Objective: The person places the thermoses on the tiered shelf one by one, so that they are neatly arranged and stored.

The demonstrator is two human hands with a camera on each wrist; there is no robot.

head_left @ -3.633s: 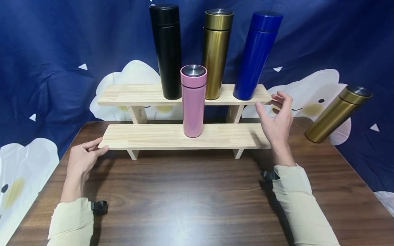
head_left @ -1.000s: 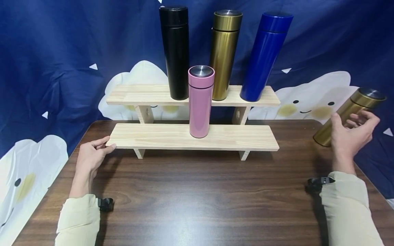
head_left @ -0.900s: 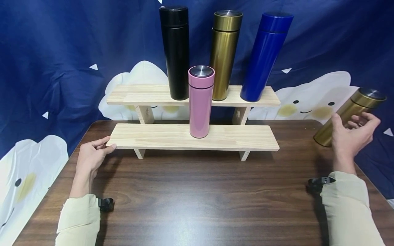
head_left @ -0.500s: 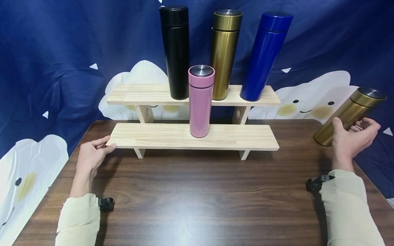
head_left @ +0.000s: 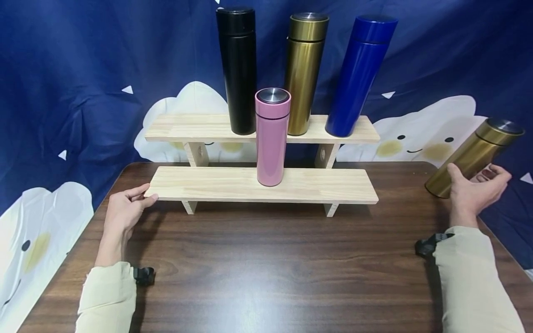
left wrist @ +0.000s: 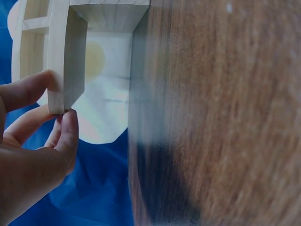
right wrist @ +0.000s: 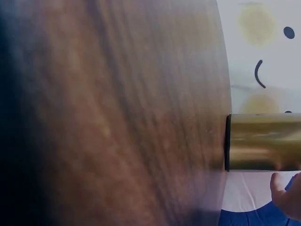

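Note:
My left hand (head_left: 121,212) pinches the left end of the lower board of a two-tier wooden shelf (head_left: 200,182). In the left wrist view, fingertips (left wrist: 69,125) press against the board's end. At the far right, a gold thermos bottle (head_left: 468,155) stands upright on the table, and my right hand (head_left: 476,192) is in front of it with relaxed, half-bent fingers. The right wrist view has a fingertip (right wrist: 276,181) just beside the bottle's wall; contact is unclear. A pink thermos bottle (head_left: 271,143) stands mid-board on the lower tier.
On the upper tier stand a black bottle (head_left: 238,74), a second gold bottle (head_left: 306,69) and a blue bottle (head_left: 359,78). Behind the dark wooden table (head_left: 258,259) hangs a blue curtain (head_left: 104,55) printed with white clouds.
My right hand has gone from the upper tier's right end over to the gold bottle on the table, then sunk slightly. The left hand keeps its place, and the bottles stand as before.

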